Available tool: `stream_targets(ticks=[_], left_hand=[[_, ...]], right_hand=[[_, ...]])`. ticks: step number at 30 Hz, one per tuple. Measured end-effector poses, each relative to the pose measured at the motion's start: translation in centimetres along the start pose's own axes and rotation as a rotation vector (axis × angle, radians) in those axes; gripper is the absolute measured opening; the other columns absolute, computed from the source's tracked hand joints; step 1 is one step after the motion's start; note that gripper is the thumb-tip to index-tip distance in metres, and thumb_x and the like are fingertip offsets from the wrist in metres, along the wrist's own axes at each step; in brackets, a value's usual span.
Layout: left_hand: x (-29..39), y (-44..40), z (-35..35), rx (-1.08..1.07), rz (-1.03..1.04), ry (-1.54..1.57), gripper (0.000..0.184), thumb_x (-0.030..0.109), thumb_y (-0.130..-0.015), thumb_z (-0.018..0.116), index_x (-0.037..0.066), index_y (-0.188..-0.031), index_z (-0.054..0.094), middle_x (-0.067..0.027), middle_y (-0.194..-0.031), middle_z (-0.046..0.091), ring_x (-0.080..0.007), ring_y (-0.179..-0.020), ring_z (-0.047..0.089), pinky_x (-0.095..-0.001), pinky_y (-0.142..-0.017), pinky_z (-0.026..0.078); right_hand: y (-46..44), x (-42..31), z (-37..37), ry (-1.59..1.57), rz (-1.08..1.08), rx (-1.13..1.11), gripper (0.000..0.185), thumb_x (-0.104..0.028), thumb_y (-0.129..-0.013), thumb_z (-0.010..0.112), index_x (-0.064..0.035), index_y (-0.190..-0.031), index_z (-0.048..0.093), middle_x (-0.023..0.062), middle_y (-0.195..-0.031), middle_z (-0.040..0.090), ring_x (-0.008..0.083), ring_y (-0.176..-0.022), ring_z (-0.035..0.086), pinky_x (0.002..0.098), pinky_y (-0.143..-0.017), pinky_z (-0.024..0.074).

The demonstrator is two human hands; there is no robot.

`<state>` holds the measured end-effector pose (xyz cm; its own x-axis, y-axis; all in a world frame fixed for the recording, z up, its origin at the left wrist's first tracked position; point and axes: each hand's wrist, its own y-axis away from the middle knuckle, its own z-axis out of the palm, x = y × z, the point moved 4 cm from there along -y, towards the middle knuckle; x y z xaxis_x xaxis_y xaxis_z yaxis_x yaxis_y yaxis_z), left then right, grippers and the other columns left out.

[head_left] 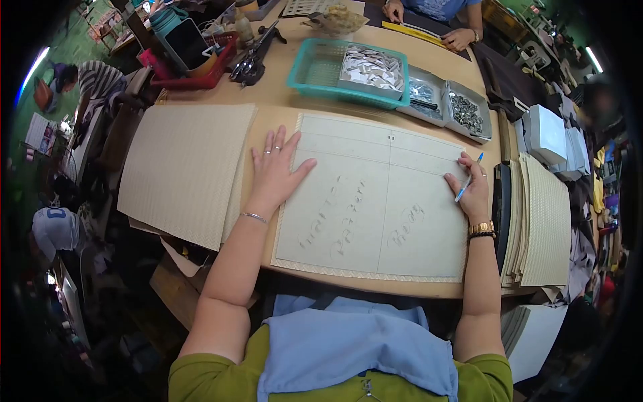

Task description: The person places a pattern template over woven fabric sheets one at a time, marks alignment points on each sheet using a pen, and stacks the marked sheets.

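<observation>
A large pale card pattern (341,181), ruled with lines and marked with handwriting, lies flat on a cream woven-textured sheet (375,274) whose edges show around it. My left hand (273,175) is open, fingers spread, at the pattern's upper left edge. At the right edge, my right hand (473,191) has a blue-and-white pen (460,193) held among its bent fingers, while its thumb and fingertips touch the pattern. Left of my left hand is a stack of cream woven sheets (184,171).
Beyond the pattern stand a teal basket (311,87) with a box of small pale pieces (372,67), and a grey box of metal parts (465,110). A red tray (207,77) sits at far left. More sheets (546,228) lie right. A co-worker's hands (459,39) work across the table.
</observation>
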<state>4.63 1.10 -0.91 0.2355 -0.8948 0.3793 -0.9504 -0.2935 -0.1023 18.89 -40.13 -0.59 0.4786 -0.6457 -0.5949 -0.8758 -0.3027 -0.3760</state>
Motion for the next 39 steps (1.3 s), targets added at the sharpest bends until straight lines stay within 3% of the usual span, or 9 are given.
stream_targets(ticks=[5, 8, 13, 19, 22, 24, 30, 33, 39], left_hand=[[0.5, 0.4, 0.0, 0.033, -0.003, -0.033, 0.079, 0.061, -0.089, 0.055, 0.016, -0.150, 0.035, -0.0199, -0.159, 0.019, -0.0384, -0.148, 0.015, -0.0636, -0.114, 0.008], [4.0, 1.5, -0.3, 0.033, 0.194, -0.106, 0.083, 0.065, -0.088, 0.052, 0.017, -0.152, 0.031, -0.0228, -0.159, 0.016, -0.0404, -0.147, 0.012, -0.0610, -0.116, 0.010], [7.3, 2.9, 1.4, -0.160, 0.311, -0.060, 0.091, 0.072, -0.082, 0.053, 0.017, -0.151, 0.032, -0.0219, -0.158, 0.018, -0.0403, -0.147, 0.012, -0.0585, -0.117, 0.013], [7.0, 3.1, 2.1, -0.142, 0.309, -0.038, 0.093, 0.074, -0.079, 0.054, 0.016, -0.150, 0.035, -0.0214, -0.158, 0.019, -0.0389, -0.148, 0.012, -0.0582, -0.117, 0.011], [7.0, 3.2, 2.3, -0.141, 0.302, -0.032, 0.093, 0.073, -0.078, 0.056, 0.017, -0.150, 0.035, -0.0206, -0.158, 0.019, -0.0392, -0.148, 0.012, -0.0584, -0.117, 0.010], [7.0, 3.1, 2.2, -0.140, 0.301, -0.033, 0.093, 0.073, -0.078, 0.056, 0.018, -0.150, 0.035, -0.0201, -0.158, 0.019, -0.0394, -0.147, 0.011, -0.0589, -0.117, 0.010], [7.1, 3.1, 2.0, -0.153, 0.303, -0.045, 0.093, 0.074, -0.077, 0.056, 0.018, -0.149, 0.037, -0.0205, -0.159, 0.018, -0.0401, -0.147, 0.011, -0.0610, -0.116, 0.010], [7.0, 3.1, 2.3, -0.143, 0.310, -0.033, 0.094, 0.074, -0.076, 0.055, 0.017, -0.148, 0.037, -0.0214, -0.159, 0.018, -0.0409, -0.147, 0.011, -0.0617, -0.115, 0.011], [7.1, 3.0, 2.2, -0.170, 0.300, -0.010, 0.096, 0.074, -0.076, 0.054, 0.013, -0.148, 0.036, -0.0222, -0.159, 0.015, -0.0411, -0.148, 0.009, -0.0625, -0.115, 0.011]], right_hand=[[-0.1, 0.0, -0.1, 0.007, -0.016, 0.001, 0.047, -0.019, -0.073, 0.084, -0.0028, -0.111, 0.061, 0.0154, -0.129, 0.061, 0.0275, -0.113, 0.056, 0.0362, -0.098, 0.0469], [0.1, -0.1, 0.0, 0.020, -0.006, -0.011, 0.046, -0.020, -0.074, 0.083, -0.0022, -0.110, 0.061, 0.0154, -0.129, 0.061, 0.0275, -0.113, 0.056, 0.0361, -0.098, 0.0468], [0.0, -0.5, -0.1, 0.050, 0.001, -0.034, 0.047, -0.020, -0.073, 0.084, -0.0021, -0.110, 0.060, 0.0160, -0.129, 0.061, 0.0272, -0.112, 0.057, 0.0359, -0.096, 0.0472], [-1.6, -1.7, -1.2, 0.172, 0.126, -0.087, 0.044, -0.039, -0.093, 0.064, -0.0011, -0.116, 0.061, 0.0127, -0.118, 0.065, 0.0220, -0.101, 0.061, 0.0321, -0.089, 0.0474], [-3.9, -5.1, 1.0, -0.405, 0.038, 0.062, 0.051, -0.047, -0.102, 0.045, -0.0033, -0.122, 0.062, 0.0066, -0.108, 0.066, 0.0146, -0.094, 0.060, 0.0295, -0.083, 0.0478], [-5.6, -8.1, 4.5, -0.672, 0.098, -0.075, 0.054, -0.050, -0.103, 0.038, -0.0059, -0.123, 0.064, 0.0026, -0.102, 0.065, 0.0095, -0.090, 0.059, 0.0275, -0.078, 0.0485], [-9.4, -18.1, 16.1, -0.911, 0.192, -0.347, 0.028, -0.021, -0.092, 0.067, -0.0021, -0.113, 0.066, 0.0052, -0.099, 0.068, 0.0122, -0.088, 0.064, 0.0268, -0.081, 0.0546], [-11.5, -18.9, 20.7, -0.690, 0.042, -0.198, 0.026, -0.025, -0.082, 0.067, -0.0008, -0.089, 0.068, 0.0081, -0.070, 0.070, 0.0151, -0.065, 0.066, 0.0302, -0.066, 0.0535], [-11.1, -21.3, 20.5, -0.406, -0.033, -0.190, 0.023, -0.023, -0.081, 0.063, -0.0013, -0.088, 0.066, 0.0148, -0.068, 0.067, 0.0240, -0.063, 0.067, 0.0345, -0.064, 0.0527]])
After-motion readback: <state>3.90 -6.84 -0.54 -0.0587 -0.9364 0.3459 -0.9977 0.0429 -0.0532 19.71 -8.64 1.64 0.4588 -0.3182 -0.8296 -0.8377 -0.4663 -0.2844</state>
